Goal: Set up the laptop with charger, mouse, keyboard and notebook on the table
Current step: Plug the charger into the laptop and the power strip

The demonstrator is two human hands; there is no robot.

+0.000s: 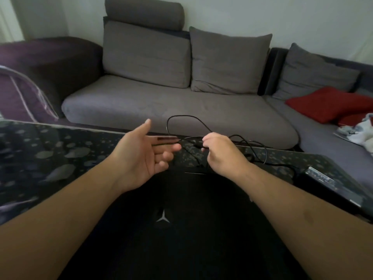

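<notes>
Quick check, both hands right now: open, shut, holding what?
Left hand: open, palm up, holding nothing.
Right hand: fingers curled round the black charger cable, gripping it above the table.

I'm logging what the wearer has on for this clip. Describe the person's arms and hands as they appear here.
Both forearms are bare right up to the bottom edge of the picture, with no sleeve or cuff in view. The left hand and the right hand wear no gloves. No watch, bracelet or ring shows on either wrist or on the fingers, though the picture is soft and dim, so something very small could be missed.
</notes>
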